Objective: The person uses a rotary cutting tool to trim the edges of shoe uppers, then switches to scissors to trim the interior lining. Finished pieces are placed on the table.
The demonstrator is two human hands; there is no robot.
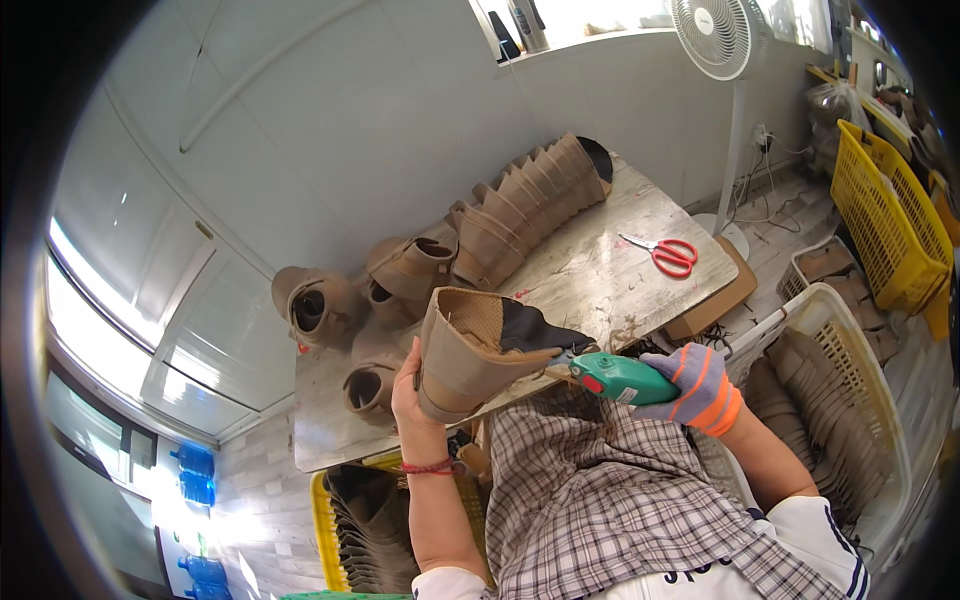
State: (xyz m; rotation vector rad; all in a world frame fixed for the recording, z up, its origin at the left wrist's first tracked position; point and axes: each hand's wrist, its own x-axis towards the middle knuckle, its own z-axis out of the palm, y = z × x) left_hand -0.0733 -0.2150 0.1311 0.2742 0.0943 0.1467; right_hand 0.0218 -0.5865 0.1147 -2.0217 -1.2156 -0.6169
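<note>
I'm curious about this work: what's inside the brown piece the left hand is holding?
Inside the brown piece, tan textured lining and black material show. Its near wall hides the lower interior.

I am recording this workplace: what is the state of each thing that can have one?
Brown piece: in left hand, inside showing
Green tool: in gloved right hand
Red scissors: lying on table
Brown row: nested together
White fan: upright; running unclear
White basket: holding stacked pieces
Low yellow basket: holding pieces

Green tool point(628, 380) at brown upper point(462, 368)
</note>
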